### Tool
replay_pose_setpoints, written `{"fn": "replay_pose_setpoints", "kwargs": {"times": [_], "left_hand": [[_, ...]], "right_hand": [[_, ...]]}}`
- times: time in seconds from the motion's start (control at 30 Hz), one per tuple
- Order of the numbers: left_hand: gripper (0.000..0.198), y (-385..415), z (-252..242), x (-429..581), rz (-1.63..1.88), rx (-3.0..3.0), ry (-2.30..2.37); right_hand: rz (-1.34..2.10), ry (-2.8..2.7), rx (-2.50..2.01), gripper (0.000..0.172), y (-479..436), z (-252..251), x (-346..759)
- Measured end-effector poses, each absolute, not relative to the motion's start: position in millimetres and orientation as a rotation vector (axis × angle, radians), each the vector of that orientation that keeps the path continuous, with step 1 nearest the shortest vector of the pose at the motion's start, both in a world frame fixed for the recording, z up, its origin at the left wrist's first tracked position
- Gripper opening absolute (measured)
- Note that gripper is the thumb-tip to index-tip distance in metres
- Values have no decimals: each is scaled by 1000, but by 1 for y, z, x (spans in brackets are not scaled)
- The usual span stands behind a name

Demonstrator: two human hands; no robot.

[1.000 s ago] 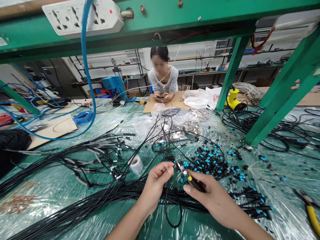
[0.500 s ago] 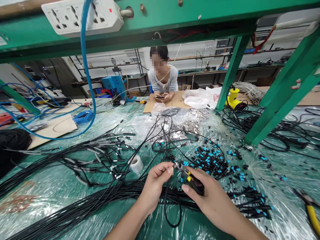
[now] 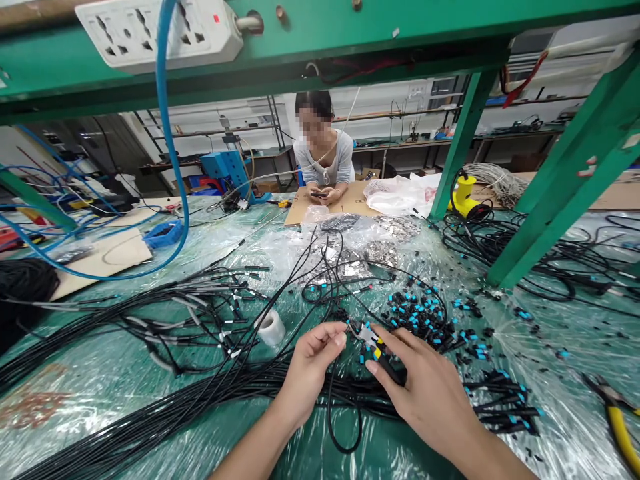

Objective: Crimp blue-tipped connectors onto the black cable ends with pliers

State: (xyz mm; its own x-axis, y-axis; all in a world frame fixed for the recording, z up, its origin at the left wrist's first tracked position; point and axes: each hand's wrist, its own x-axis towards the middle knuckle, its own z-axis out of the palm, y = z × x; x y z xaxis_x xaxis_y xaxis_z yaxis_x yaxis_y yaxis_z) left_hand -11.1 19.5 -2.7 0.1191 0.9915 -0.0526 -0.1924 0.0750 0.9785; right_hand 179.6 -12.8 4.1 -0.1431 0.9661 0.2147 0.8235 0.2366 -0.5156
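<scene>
Between the thumb and forefinger of my left hand [image 3: 316,363] is the end of a black cable [image 3: 345,451], which loops down below the fingers. My right hand [image 3: 430,380] grips a pair of pliers [image 3: 371,340] with black and yellow handles. The metal jaws point left, right beside the cable end; whether they touch it is too small to tell. Under both hands runs a long bundle of black cables [image 3: 200,413]. Just beyond my right hand lies a pile of small black parts with blue marks [image 3: 417,313].
A white roll [image 3: 271,328] stands left of my hands. More pliers [image 3: 616,417] lie at the right edge. Bags of metal parts [image 3: 360,257] sit further back. A green post [image 3: 565,167] rises at right, and a blue hose [image 3: 173,133] hangs at left. Across the table a person [image 3: 324,150] holds a phone.
The pliers have turned slightly in my right hand, so their jaws show more broadly. My left hand keeps its pinch on the cable end. The whole view has shifted a little.
</scene>
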Motion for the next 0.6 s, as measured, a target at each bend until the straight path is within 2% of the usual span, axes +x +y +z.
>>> {"fn": "replay_pose_setpoints", "kwargs": {"times": [0.13, 0.27, 0.37, 0.47, 0.6], "left_hand": [[27, 21, -4, -13, 1156, 1048, 996], [26, 21, -6, -15, 1155, 1006, 970], [25, 21, -6, -16, 1141, 987, 943], [23, 21, -6, -17, 1119, 978, 910], [19, 22, -5, -17, 1105, 974, 871]], "right_hand": [[890, -1880, -1498, 47, -13, 13, 180], [1382, -1704, -1144, 37, -11, 22, 181], [1608, -1559, -1073, 35, -9, 21, 185], [1771, -1388, -1119, 41, -8, 16, 187], [2036, -1129, -946, 43, -7, 10, 188]]}}
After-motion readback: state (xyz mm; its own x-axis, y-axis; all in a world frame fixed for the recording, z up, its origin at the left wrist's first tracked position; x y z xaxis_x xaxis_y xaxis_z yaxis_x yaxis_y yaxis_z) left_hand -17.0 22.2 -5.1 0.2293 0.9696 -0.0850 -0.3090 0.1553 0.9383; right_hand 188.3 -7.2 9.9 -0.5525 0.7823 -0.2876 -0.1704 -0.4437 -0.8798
